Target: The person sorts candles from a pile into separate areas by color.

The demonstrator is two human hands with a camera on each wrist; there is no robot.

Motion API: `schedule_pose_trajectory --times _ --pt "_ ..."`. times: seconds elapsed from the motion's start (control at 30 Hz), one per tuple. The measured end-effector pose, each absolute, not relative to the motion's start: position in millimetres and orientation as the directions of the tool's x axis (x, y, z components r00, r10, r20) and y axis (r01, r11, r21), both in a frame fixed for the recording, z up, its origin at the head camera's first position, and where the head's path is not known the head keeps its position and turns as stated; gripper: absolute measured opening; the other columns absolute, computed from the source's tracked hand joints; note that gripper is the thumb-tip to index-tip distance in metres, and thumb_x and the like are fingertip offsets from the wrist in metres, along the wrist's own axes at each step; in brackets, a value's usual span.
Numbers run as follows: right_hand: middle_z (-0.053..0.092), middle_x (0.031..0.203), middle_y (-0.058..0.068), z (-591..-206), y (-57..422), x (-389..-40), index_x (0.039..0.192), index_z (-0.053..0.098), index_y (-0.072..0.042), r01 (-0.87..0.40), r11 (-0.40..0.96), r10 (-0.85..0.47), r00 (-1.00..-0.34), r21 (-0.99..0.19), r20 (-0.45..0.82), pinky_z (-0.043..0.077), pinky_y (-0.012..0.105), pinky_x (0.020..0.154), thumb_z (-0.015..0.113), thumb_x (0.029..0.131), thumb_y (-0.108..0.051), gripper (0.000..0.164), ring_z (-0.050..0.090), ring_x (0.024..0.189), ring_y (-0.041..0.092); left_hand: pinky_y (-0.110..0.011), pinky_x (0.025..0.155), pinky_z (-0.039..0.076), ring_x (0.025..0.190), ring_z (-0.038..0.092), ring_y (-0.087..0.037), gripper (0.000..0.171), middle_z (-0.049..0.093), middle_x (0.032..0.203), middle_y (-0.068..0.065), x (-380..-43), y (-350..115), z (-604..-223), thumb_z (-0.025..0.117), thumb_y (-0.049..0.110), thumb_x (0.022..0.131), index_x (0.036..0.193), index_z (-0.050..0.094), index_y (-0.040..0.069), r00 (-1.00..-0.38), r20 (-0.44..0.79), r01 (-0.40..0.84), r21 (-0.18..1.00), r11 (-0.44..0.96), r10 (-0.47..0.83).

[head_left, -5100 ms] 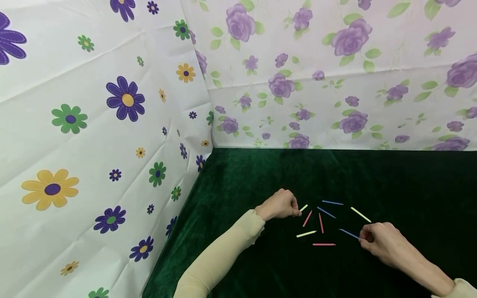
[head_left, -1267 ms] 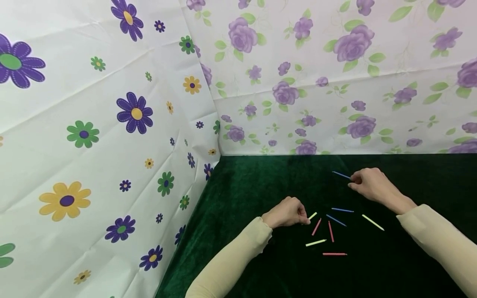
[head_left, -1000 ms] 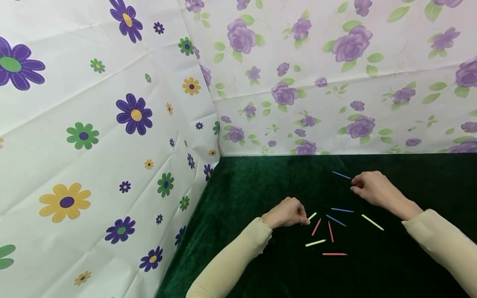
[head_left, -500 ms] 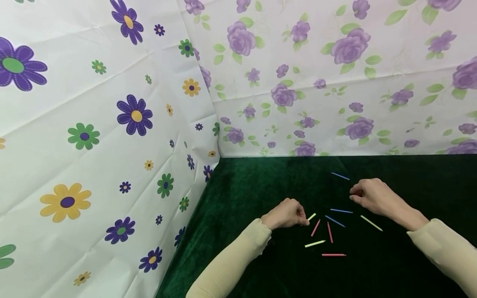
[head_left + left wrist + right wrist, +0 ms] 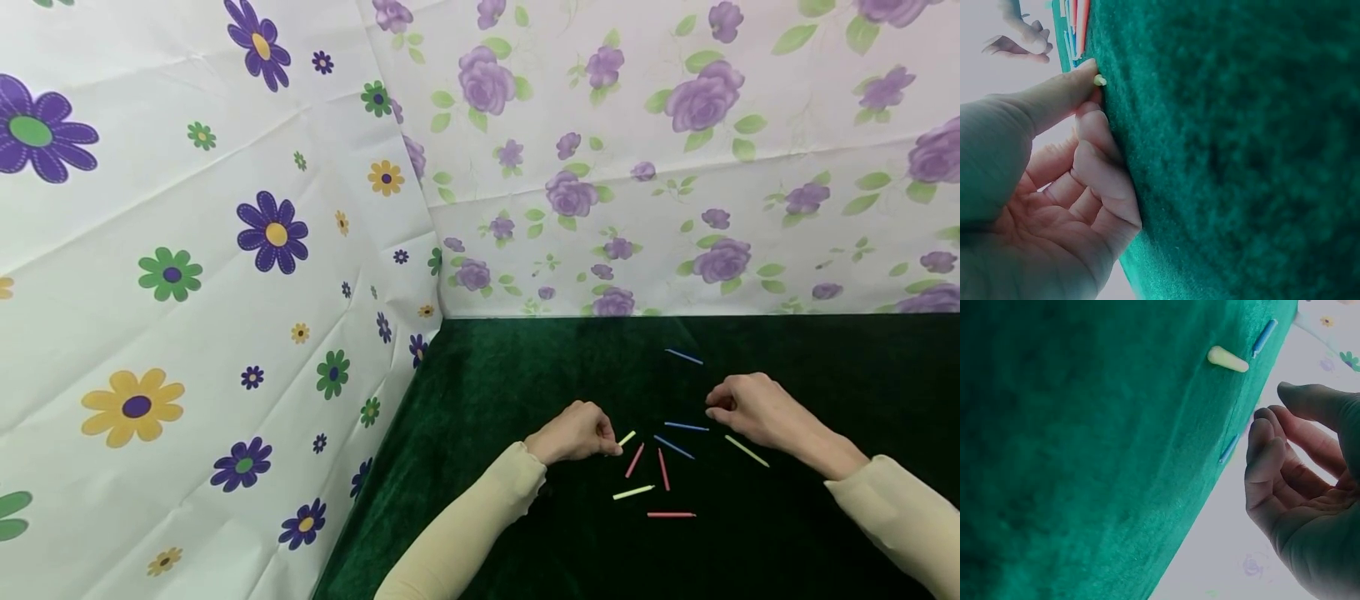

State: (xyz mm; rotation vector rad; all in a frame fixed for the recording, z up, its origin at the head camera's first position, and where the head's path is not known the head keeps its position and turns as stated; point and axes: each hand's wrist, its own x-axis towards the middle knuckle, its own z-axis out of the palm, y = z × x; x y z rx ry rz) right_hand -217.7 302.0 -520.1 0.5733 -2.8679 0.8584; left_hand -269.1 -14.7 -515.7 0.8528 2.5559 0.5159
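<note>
My left hand (image 5: 573,432) pinches one end of a thin yellow candle (image 5: 628,437) between thumb and forefinger, low at the green cloth; its tip (image 5: 1100,80) pokes out in the left wrist view. My right hand (image 5: 761,408) hovers with loosely bent fingers, thumb apart from them and nothing in between. Behind it lies a lone blue candle (image 5: 684,356). Just left of it are two more blue candles, one (image 5: 686,426) behind the other (image 5: 674,447). A yellow candle (image 5: 747,451) lies in front of the right hand and shows short and thick (image 5: 1227,359) in the right wrist view.
Two red candles (image 5: 634,460) (image 5: 663,469) lie near the left hand, with another yellow candle (image 5: 633,492) and a third red candle (image 5: 671,515) nearer the front. Dark green velvety cloth (image 5: 525,525) covers the table. Flowered sheets (image 5: 525,208) hang behind and at the left.
My right hand carried a blue candle from the front right to the back of the group, let go of it and drew back toward the front. The left hand keeps its pinch.
</note>
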Motion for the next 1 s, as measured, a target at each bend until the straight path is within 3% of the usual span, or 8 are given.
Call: schedule_pose_trajectory --times 1.0 --pt "0.075 0.093 -0.002 -527.5 298.0 -215.1 0.1 0.081 -0.011 -0.359 0.779 -0.372 -0.925 -0.514 0.082 0.052 0.022 0.065 0.081 0.095 -0.016 0.007 0.059 0.073 -0.006 -0.019 0.053 0.044 0.057 0.051 -0.002 0.024 0.062 0.072 0.012 -268.5 -14.6 -515.1 0.081 0.032 0.101 0.08 0.074 0.021 -0.742 -0.254 0.474 0.456 0.753 0.62"
